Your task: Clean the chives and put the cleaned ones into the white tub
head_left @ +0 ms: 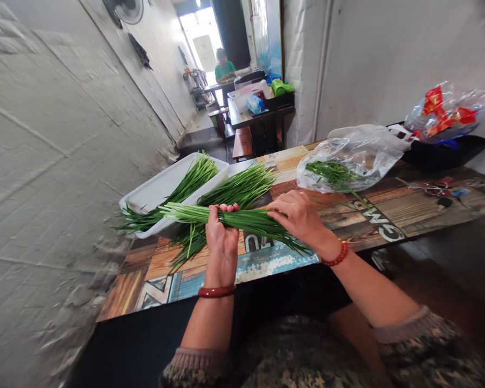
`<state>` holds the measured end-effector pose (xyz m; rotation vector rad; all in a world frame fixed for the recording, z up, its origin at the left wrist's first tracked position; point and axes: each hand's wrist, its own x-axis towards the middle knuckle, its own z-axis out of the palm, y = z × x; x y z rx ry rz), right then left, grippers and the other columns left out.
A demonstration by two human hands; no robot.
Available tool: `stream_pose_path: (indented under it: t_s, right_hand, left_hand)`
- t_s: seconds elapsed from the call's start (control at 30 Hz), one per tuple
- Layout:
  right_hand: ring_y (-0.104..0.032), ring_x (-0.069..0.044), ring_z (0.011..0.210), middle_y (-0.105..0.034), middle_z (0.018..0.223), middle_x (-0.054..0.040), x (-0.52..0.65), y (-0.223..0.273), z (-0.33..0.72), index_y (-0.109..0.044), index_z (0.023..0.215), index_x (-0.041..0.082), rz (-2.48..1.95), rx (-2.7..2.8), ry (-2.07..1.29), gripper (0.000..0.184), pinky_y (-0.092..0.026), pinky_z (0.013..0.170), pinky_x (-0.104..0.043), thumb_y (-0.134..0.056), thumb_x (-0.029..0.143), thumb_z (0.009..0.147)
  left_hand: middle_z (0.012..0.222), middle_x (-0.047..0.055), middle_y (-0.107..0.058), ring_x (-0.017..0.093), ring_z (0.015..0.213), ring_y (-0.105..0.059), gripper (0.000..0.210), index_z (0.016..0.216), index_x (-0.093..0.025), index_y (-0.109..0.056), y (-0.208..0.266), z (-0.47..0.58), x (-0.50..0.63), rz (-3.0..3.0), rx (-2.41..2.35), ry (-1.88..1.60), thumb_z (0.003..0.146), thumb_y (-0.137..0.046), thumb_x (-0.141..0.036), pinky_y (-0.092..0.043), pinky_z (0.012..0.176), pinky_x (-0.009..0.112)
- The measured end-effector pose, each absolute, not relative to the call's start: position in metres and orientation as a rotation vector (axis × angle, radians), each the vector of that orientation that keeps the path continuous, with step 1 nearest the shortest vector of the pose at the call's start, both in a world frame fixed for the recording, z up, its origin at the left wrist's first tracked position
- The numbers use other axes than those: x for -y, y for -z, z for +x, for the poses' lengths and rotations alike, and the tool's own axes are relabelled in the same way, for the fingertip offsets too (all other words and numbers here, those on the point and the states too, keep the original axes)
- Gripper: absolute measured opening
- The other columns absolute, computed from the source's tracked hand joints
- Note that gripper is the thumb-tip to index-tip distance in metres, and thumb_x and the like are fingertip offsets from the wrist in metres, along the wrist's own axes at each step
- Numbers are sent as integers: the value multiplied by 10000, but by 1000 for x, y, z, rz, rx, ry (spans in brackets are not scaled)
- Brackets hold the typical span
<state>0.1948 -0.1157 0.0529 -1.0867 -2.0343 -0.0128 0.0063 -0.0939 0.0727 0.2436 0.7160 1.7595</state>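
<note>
My left hand (222, 234) is closed around the middle of a bunch of garlic chives (250, 218), held level above the table. The pale stem ends point left and the dark green leaves droop to the right. My right hand (297, 213) is closed at the bunch's upper edge, thumb and fingers pinching leaves there; the exact strands are hard to make out. Just behind, a second pile of chives (242, 186) lies on the table. More chives (194, 178) rest in a white plastic tray (153, 186) at the left.
A clear plastic bag (372, 156) with loose green leaves sits at the right on the patterned table (283, 264). Beyond it are scissors (432, 188) and a black tray (444, 153) with a red-printed bag. A person (225, 69) sits far back; a wall (44, 178) borders the left.
</note>
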Motion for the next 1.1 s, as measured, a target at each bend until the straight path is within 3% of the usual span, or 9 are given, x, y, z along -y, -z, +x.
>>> stream_pose_path:
  t_s: [0.13,0.33,0.4,0.47,0.53,0.73,0.87,1.03,1.1]
  right_hand:
    - [-554,-187,774,-645,775,-50,114,-48,187,-626,773,176,-1071,1881,-71,259,-415,763,-334,-475,268,964]
    - [-566,-156,656,-620,693,-9,98,-43,232,-648,813,183,-1160,1367,-360,291,-447,641,-276,-504,401,938]
    - [-610,-188,742,-663,754,-42,90,-48,257,-689,845,186,-1263,1425,-186,287,-474,734,-325,-488,369,939]
    - [-622,-245,953,-689,994,-98,85,-53,273,-705,1008,192,-1338,1501,30,229,-463,872,-396,-552,314,890]
    - [-586,-270,1084,-649,1163,-124,86,-58,277,-674,1137,194,-1338,1573,123,310,-441,937,-421,-598,281,849]
    - [-598,-193,824,-686,828,-42,119,-61,227,-689,808,204,-1122,1982,-92,199,-416,821,-347,-561,313,913]
    - [-544,-206,841,-651,809,-55,128,-54,205,-638,760,191,-1142,2073,-62,197,-369,797,-345,-569,303,906]
    - [-561,-183,727,-611,733,-42,109,-42,217,-578,739,188,-1204,1704,-229,261,-426,710,-315,-456,298,941]
    - [-600,-206,792,-649,790,-65,103,-41,225,-616,765,186,-1256,1689,-176,306,-456,775,-353,-423,327,957]
  left_hand:
    - [562,-62,-442,59,480,-444,321,697,-159,-446,-74,5,96,260,-685,-1750,1005,-402,-238,-495,631,239]
    - [546,-77,-374,48,447,-377,345,680,-174,-384,-78,-7,94,241,-687,-1771,1021,-349,-222,-439,567,208]
    - [550,-74,-378,47,455,-386,346,680,-174,-381,-78,-8,93,246,-677,-1768,1021,-350,-224,-441,573,204]
    - [556,-72,-387,49,462,-393,340,689,-173,-392,-78,-8,93,251,-665,-1769,1021,-350,-229,-445,578,205]
    - [560,-70,-395,52,465,-397,330,701,-171,-405,-78,-6,94,253,-659,-1772,1021,-350,-233,-449,581,210]
    - [562,-72,-392,56,464,-400,311,720,-174,-415,-78,-3,93,250,-652,-1778,1019,-351,-229,-450,582,218]
    - [565,-75,-392,51,462,-400,308,717,-176,-409,-78,-2,95,277,-653,-1780,1016,-366,-236,-450,596,217]
    - [557,-73,-392,54,453,-383,306,697,-173,-417,-76,0,101,330,-642,-1802,997,-421,-232,-428,556,227]
    - [556,-70,-399,56,453,-388,296,687,-171,-426,-75,3,103,385,-636,-1835,973,-475,-227,-414,536,228]
